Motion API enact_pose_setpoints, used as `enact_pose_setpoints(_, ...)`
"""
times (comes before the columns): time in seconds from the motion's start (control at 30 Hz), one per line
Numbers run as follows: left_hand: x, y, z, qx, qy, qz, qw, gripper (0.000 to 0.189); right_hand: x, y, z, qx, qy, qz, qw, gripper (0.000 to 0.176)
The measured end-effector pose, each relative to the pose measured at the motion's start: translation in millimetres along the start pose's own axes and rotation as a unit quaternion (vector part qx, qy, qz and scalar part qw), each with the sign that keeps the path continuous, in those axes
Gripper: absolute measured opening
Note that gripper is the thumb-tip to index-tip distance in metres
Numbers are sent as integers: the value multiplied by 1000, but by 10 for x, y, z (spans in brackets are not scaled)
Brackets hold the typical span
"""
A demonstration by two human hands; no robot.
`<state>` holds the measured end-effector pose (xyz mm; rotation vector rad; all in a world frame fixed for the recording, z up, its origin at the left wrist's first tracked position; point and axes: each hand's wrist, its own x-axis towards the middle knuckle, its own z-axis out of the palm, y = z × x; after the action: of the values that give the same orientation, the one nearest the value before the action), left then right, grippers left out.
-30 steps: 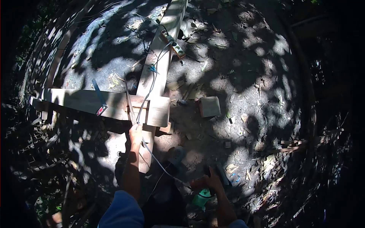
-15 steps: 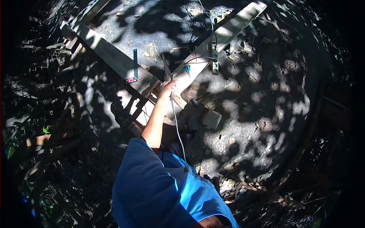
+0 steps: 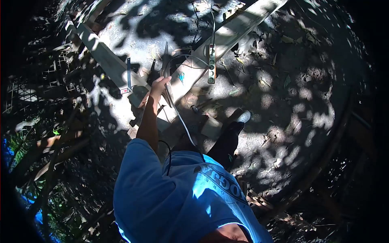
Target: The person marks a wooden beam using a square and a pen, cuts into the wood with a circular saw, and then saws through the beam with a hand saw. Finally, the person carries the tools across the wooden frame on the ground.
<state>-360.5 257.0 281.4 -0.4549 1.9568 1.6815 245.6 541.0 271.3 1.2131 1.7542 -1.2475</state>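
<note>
My left hand (image 3: 159, 86) is closed at the near end of the boards, with the white cable (image 3: 183, 124) running through its fingertips. From there the cable loops over to a power strip (image 3: 211, 65) beside the right-hand board (image 3: 227, 36). Small blue-handled scissors (image 3: 181, 77) lie on that board, to the right of my hand. A black-bladed square (image 3: 129, 77) with a red-marked base rests on the left board (image 3: 106, 56). Just beyond my fingers, a narrow pointed piece (image 3: 165, 56) points away from me. My right hand is out of view.
Leaves and patches of shade cover the ground (image 3: 279, 121). A wooden block (image 3: 211, 127) lies near my leg, and my foot in a light perforated shoe (image 3: 244, 117) stands right of it. Branches and scrap wood (image 3: 60, 141) are piled at the left.
The view has shifted, and the boards, square and power strip appear farther left. My left hand and the cable have moved left in view. My shoe now shows clearly at the right.
</note>
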Motion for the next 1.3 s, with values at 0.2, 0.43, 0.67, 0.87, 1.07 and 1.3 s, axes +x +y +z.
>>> enact_pose_setpoints(0.2,88,-184,126,22,92,-8,996,17,1290,178,-1104,-113,70,-127,983,69)
enact_pose_setpoints(0.43,-359,150,1047,-112,82,-45,989,17,1705,-1450,-2521,-121,22,-170,978,75)
enact_pose_setpoints(0.67,-744,-96,2207,-44,0,-11,999,29,2042,-3242,-2361,-230,26,-203,951,96)
enact_pose_setpoints(0.87,-597,-125,2328,-128,-88,36,987,30,2013,-3958,-1333,-196,-70,-360,910,109)
enact_pose_setpoints(1.07,-497,-113,1614,16,-70,30,997,25,1897,-4213,-368,-338,-72,-358,867,90)
enact_pose_setpoints(1.3,-556,-403,805,64,-90,47,993,29,1994,-4132,441,-290,-96,-320,897,81)
